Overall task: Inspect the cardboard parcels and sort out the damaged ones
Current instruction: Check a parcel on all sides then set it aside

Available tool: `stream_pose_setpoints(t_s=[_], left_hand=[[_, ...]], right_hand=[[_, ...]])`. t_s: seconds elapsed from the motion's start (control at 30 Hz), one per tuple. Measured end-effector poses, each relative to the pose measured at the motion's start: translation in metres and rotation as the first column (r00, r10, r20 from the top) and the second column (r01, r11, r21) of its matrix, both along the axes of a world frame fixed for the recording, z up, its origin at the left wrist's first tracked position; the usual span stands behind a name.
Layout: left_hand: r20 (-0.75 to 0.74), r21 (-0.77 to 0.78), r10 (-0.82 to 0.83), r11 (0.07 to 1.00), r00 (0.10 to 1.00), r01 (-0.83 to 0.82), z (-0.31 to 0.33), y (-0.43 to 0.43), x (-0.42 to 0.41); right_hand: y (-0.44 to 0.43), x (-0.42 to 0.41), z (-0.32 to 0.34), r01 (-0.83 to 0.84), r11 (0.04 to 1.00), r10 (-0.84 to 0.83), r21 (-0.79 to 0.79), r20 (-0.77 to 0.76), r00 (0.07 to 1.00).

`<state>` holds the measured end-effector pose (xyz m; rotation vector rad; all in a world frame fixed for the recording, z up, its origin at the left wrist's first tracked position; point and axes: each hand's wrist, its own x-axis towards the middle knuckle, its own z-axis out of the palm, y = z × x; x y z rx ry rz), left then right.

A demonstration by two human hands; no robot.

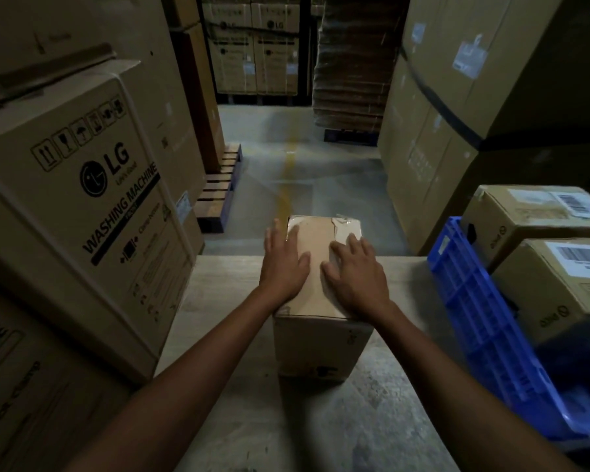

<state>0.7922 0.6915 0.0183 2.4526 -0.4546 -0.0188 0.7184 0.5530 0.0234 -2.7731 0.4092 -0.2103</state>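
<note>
A small brown cardboard parcel (321, 342) stands on the grey table (321, 420) in front of me. Its top is taped, and the tape at the far right corner looks torn and wrinkled. My left hand (283, 264) lies flat on the left half of the top, fingers straight and spread. My right hand (355, 274) rests flat on the right half, fingers spread over the tape. Two more parcels with barcode labels, one (539, 216) behind the other (559, 287), sit inside a blue plastic crate (484, 321) at the right.
Big washing machine cartons (82, 206) are stacked tight against the table's left side. Tall cartons (474, 114) rise at the right behind the crate. Beyond the table's far edge a floor aisle with a yellow line runs to a wooden pallet (218, 189) and stacked flat cardboard (351, 63).
</note>
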Motion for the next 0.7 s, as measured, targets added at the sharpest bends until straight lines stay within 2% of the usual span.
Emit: stream_pose_setpoints(t_s=[0.07, 0.13, 0.27, 0.33, 0.4, 0.47, 0.53, 0.57, 0.67, 0.7], left_hand=[[-0.23, -0.211, 0.07, 0.97, 0.971, -0.121, -0.002, 0.004, 0.005], [-0.427, -0.391, 0.014, 0.899, 0.904, -0.199, 0.0, 0.005, 0.005], [-0.528, -0.453, -0.043, 0.859, 0.848, -0.238, 0.013, -0.005, 0.0], [-0.532, -0.46, -0.031, 0.849, 0.846, -0.258, 0.023, -0.016, -0.004], [-0.459, -0.377, 0.013, 0.903, 0.888, -0.208, 0.032, -0.027, -0.006], [-0.334, -0.266, -0.01, 0.96, 0.942, -0.084, 0.038, -0.038, -0.019], [-0.304, -0.211, -0.067, 0.977, 0.95, 0.002, 0.028, -0.046, -0.032], [-0.304, -0.154, -0.089, 0.987, 0.949, 0.044, 0.019, -0.048, -0.037], [-0.301, 0.099, -0.19, 0.968, 0.934, 0.229, -0.026, -0.046, -0.04], [-0.326, 0.188, -0.192, 0.947, 0.926, 0.262, -0.041, -0.042, -0.04]], right_hand=[[0.0, -0.002, -0.002, 0.137, 0.985, -0.141, 0.106, 0.03, 0.99], [-0.003, -0.004, -0.001, 0.252, 0.931, -0.267, 0.265, 0.023, 0.963], [-0.019, -0.009, 0.003, 0.228, 0.9, -0.241, 0.371, -0.011, 0.97], [-0.029, -0.013, 0.003, 0.192, 0.847, -0.214, 0.495, -0.011, 0.977], [-0.041, -0.015, -0.007, 0.176, 0.757, -0.21, 0.629, -0.02, 0.977], [-0.053, -0.018, -0.023, 0.203, 0.728, -0.206, 0.655, -0.073, 0.976], [-0.065, -0.022, -0.042, 0.246, 0.709, -0.212, 0.661, -0.134, 0.968], [-0.07, -0.023, -0.049, 0.277, 0.659, -0.225, 0.699, -0.168, 0.96], [-0.084, -0.03, -0.062, 0.323, 0.393, -0.21, 0.861, -0.257, 0.943], [-0.088, -0.034, -0.066, 0.328, 0.349, -0.183, 0.878, -0.279, 0.943]])
